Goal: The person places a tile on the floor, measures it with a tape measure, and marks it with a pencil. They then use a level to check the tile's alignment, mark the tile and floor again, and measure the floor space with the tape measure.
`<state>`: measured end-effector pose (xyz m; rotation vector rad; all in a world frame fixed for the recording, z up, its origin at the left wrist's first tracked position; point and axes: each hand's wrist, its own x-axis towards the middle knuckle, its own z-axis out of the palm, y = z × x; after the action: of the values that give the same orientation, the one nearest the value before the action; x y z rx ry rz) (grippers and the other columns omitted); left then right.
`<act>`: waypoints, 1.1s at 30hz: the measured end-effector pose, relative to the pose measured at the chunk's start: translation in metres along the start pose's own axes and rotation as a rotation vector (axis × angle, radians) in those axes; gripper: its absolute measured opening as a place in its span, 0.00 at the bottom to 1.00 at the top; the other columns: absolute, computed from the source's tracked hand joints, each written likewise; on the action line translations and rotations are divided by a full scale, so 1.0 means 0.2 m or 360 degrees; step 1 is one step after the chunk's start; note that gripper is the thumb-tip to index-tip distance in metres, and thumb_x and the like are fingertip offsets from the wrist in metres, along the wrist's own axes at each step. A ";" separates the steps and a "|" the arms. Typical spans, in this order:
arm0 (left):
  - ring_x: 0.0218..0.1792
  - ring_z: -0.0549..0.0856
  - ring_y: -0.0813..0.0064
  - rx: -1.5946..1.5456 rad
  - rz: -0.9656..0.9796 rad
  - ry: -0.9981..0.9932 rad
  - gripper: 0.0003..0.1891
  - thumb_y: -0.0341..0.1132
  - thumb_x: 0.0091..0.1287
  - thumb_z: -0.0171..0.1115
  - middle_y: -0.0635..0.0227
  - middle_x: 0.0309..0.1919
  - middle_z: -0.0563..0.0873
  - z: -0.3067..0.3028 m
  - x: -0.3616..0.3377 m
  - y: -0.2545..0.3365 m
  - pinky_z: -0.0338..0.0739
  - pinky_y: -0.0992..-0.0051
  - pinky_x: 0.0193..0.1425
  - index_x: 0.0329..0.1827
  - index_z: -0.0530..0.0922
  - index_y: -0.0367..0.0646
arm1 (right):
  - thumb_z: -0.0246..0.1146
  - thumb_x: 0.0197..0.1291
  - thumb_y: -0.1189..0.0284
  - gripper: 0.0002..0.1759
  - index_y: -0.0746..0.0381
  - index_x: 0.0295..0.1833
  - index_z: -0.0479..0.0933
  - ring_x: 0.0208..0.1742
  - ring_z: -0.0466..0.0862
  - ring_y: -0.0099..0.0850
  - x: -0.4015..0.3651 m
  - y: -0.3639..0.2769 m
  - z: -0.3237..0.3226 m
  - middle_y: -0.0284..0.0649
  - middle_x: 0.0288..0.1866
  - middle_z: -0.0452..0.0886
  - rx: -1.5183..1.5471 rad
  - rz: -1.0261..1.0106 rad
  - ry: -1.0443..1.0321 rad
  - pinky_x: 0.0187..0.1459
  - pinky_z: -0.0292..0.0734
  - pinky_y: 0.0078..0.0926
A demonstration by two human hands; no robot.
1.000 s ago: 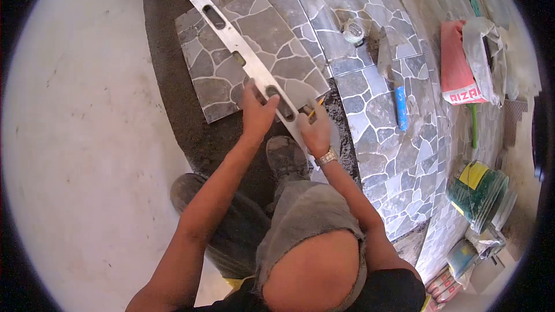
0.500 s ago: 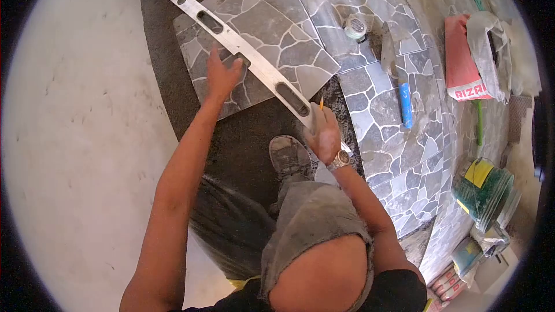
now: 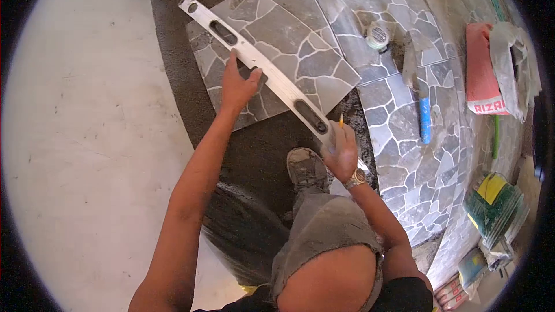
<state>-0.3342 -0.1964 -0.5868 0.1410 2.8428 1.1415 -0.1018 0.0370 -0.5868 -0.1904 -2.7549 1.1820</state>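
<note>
Tiles (image 3: 399, 115) covered the floor's right side; dark mortar (image 3: 254, 150) lay bare beside them. One tile (image 3: 289, 29) sat on that mortar, the level (image 3: 272, 78) slanting across it. The left hand (image 3: 240, 84) pressed flat on the level's middle; the right hand (image 3: 342, 150) clenched its near end and a pencil (image 3: 341, 120).

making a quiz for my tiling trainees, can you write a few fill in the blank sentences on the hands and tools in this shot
1. The left hand presses on the spirit level around its ____, not at either end.
2. The right hand grips the level's near end along with a pencil, and a watch sits on that ____.
3. The trowel lying on the laid tiles has a ____ handle.

Missing words: middle; wrist; blue
</note>
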 end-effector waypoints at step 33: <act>0.68 0.75 0.44 0.0175 -0.0199 -0.0194 0.53 0.50 0.56 0.77 0.34 0.67 0.71 -0.01 0.09 0.08 0.68 0.59 0.72 0.76 0.53 0.32 | 0.68 0.47 0.77 0.35 0.68 0.65 0.70 0.56 0.75 0.55 0.03 0.01 -0.08 0.57 0.57 0.73 0.0048 0.0073 -0.0111 0.59 0.73 0.47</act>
<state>-0.3521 -0.1830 -0.5752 0.0368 2.7629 0.9202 -0.1052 0.0509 -0.5779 -0.2137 -2.8048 1.2642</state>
